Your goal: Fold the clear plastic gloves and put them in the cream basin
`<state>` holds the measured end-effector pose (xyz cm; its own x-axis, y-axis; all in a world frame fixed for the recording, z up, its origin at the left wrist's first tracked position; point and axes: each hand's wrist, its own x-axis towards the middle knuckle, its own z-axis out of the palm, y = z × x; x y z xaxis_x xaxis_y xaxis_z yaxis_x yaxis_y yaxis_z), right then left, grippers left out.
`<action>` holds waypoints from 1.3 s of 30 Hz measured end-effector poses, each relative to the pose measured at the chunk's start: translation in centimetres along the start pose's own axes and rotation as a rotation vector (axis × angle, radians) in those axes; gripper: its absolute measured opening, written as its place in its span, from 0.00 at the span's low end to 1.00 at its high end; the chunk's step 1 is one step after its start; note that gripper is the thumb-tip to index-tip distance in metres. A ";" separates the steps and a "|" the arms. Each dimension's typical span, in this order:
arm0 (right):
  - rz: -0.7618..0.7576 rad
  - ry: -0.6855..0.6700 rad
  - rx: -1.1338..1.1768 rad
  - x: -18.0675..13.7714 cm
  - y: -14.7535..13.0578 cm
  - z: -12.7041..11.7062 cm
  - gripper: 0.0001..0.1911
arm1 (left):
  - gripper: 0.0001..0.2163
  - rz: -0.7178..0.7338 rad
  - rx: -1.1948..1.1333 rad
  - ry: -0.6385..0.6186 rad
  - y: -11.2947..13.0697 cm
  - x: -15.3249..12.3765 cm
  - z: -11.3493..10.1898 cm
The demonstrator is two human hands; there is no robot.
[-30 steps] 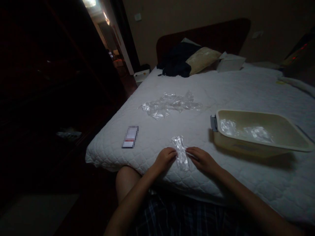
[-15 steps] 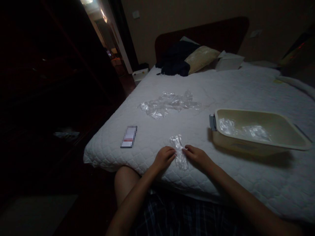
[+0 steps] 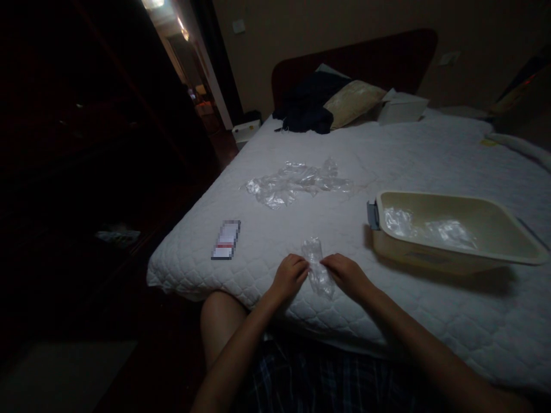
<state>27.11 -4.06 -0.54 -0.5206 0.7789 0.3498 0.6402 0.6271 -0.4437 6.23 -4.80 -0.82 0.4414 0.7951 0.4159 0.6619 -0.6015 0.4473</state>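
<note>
Near the front edge of the bed lies a narrow, folded clear plastic bag (image 3: 319,275). My left hand (image 3: 290,274) pinches its left side, and my right hand (image 3: 345,273) pinches the right side at about the same height. Both sets of fingertips are closed on the thin film. Farther back on the quilt, several crumpled clear plastic bags (image 3: 297,182) lie spread out. At the right, a cream plastic storage box (image 3: 434,259) without a lid holds folded clear plastic (image 3: 451,233) on its bottom.
A phone (image 3: 226,240) lies on the white quilted bed (image 3: 275,229) left of my hands. Toward the headboard (image 3: 387,54) are dark clothing (image 3: 310,103), a beige pillow (image 3: 353,103) and a white box (image 3: 402,109). The bed's edge drops to a dark floor at left.
The folded plastic bag has become slightly narrower at its far end and its near end has shifted a little right. My right fingertips have moved slightly; the left hand stays nearly in place.
</note>
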 end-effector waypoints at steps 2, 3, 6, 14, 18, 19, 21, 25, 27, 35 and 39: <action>0.100 0.024 0.090 0.2 0.0 0.1 0.12 | 0.08 -0.063 -0.034 0.022 0.1 0.1 0.2; 0.148 0.035 0.128 0.3 -0.1 0.1 0.12 | 0.07 -0.088 -0.047 0.030 0.2 0.2 0.2; 0.273 0.042 0.225 0.7 -0.2 0.2 0.13 | 0.07 -0.141 -0.068 0.061 0.4 0.5 0.4; 0.416 0.078 0.277 1.6 -0.5 0.3 0.07 | 0.08 -0.310 -0.004 0.137 0.8 1.6 1.3; 0.422 0.095 0.258 1.7 -0.6 0.1 0.07 | 0.13 -0.395 0.040 0.178 1.0 2.2 1.8; 0.427 0.094 0.260 1.8 -0.7 0.0 0.08 | 0.13 -0.406 0.046 0.179 1.0 2.3 1.8; 0.442 0.095 0.263 1.9 -0.8 -0.2 0.10 | 0.13 -0.421 0.051 0.180 1.0 2.4 1.9; 0.474 0.145 0.206 2.4 -1.0 -0.1 0.14 | 0.13 -0.417 0.040 0.197 0.8 2.5 1.9; 0.499 0.185 0.154 2.7 -1.1 0.2 0.14 | 0.13 -0.406 0.031 0.211 0.8 2.4 2.0; 0.502 0.229 -0.017 3.6 -1.1 1.1 0.12 | 0.07 -0.388 -0.012 0.258 1.2 2.0 1.9; 0.419 0.252 -0.066 3.7 -1.2 1.1 0.10 | 0.08 -0.374 -0.031 0.279 1.5 1.7 1.8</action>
<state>23.80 -1.93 0.40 -0.0630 0.9366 0.3446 0.8042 0.2522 -0.5382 9.04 -4.22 -0.88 -0.0072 0.9089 0.4169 0.7241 -0.2828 0.6290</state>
